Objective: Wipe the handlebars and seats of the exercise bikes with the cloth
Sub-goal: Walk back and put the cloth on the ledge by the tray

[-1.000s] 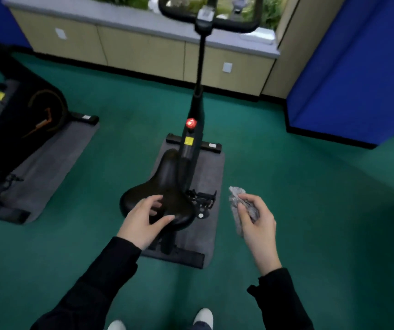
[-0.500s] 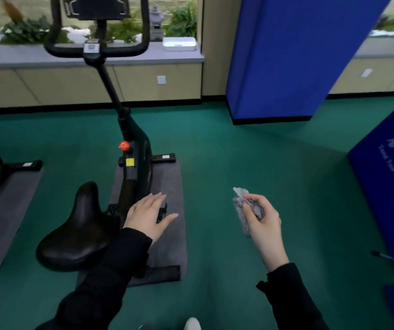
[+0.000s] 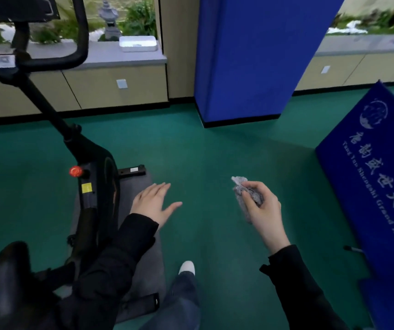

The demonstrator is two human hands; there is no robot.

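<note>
A black exercise bike (image 3: pixel 96 186) stands at the left on a grey mat (image 3: pixel 141 263). Its black seat (image 3: pixel 5 282) is at the lower left and its black handlebars (image 3: pixel 81 39) rise at the upper left. My left hand (image 3: pixel 153 204) hovers in the air to the right of the bike frame, fingers straight and spread, touching nothing. My right hand (image 3: pixel 260 208) is held out over the green floor and grips a crumpled grey cloth (image 3: pixel 243 194), well to the right of the bike.
A blue padded pillar (image 3: pixel 250 58) stands ahead. A blue panel with white lettering (image 3: pixel 377 182) leans at the right. Beige cabinets (image 3: pixel 110 89) with a grey sill run along the wall, a white tray (image 3: pixel 138 44) on top. My white shoe (image 3: pixel 187 267) is on the green floor (image 3: pixel 203 148).
The view has swung right, so the bike has slid to the left. My left hand came off the seat and now hovers beside the frame. My right hand still grips the cloth.
</note>
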